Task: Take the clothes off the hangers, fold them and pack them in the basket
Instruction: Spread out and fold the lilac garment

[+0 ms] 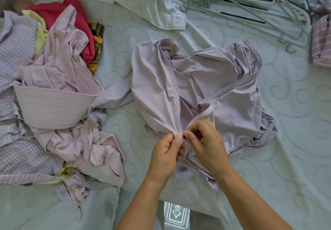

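Two bare forearms reach up from the near edge of a pale green bedsheet (286, 140) with a swirl pattern, the hands meeting over a crumpled lilac garment (223, 90). At the meeting point, the left hand (166, 156) pinches the garment's piped edge between thumb and curled fingers, while the right hand (206, 143) pinches the neighbouring edge just beside it, fingertips of both hands almost touching. From the pinch, the lilac fabric fans away from the person in loose folds, lying flat on the sheet, with its trimmed bands crossing just beyond the fingers.

Left of the grip, a heap of unfolded clothes (59, 104) sprawls across the bed: a lilac ribbed piece, lavender gingham fabric (16, 50), a crimson item (75, 14), pale yellow cloth and a scrap of mustard plaid. One lilac sleeve runs from the heap toward the held garment. Beyond the grip lies a white shirt (152, 2). Farther off and to the right, a tangle of grey-blue hangers (250, 2) rests empty on the sheet, next to a pink striped garment (320, 41) at the frame's edge.
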The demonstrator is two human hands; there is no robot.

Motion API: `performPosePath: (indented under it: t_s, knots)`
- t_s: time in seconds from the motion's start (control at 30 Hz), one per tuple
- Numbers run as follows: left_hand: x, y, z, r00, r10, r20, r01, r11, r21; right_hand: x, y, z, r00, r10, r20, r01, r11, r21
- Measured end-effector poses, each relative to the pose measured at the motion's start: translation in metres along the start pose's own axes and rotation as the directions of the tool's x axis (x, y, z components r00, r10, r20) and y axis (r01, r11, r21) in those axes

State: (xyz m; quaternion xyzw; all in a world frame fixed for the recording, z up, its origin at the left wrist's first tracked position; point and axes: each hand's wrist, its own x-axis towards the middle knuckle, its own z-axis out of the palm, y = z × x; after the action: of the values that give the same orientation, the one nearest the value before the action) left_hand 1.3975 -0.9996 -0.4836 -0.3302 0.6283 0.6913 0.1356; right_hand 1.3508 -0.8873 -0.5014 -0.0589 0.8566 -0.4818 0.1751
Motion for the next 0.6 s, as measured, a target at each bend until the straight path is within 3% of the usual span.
performPosePath:
  t_s: [0.2, 0.37, 0.47, 0.6]
  knots:
    - [-0.003, -0.006, 0.004, 0.998, -0.038, -0.044, 0.034, 0.996, -0.086, 0.001, 0.0, -0.001, 0.989, 0.087, 0.123, -0.095, 0.994, 0.062]
    - [0.001, -0.007, 0.009, 0.997, 0.066, -0.049, -0.064, 0.997, 0.04, 0.003, -0.004, -0.002, 0.965, 0.226, 0.131, -0.245, 0.956, 0.162]
    - [-0.011, -0.012, 0.006, 0.98, 0.195, -0.028, -0.188, 0.969, 0.16, 0.021, -0.005, -0.011, 0.978, 0.208, -0.005, -0.207, 0.976, 0.07]
    - [-0.037, -0.009, 0.001, 0.985, 0.154, -0.082, -0.158, 0.987, -0.043, 0.081, 0.01, -0.034, 0.935, 0.323, -0.143, -0.314, 0.946, 0.087]
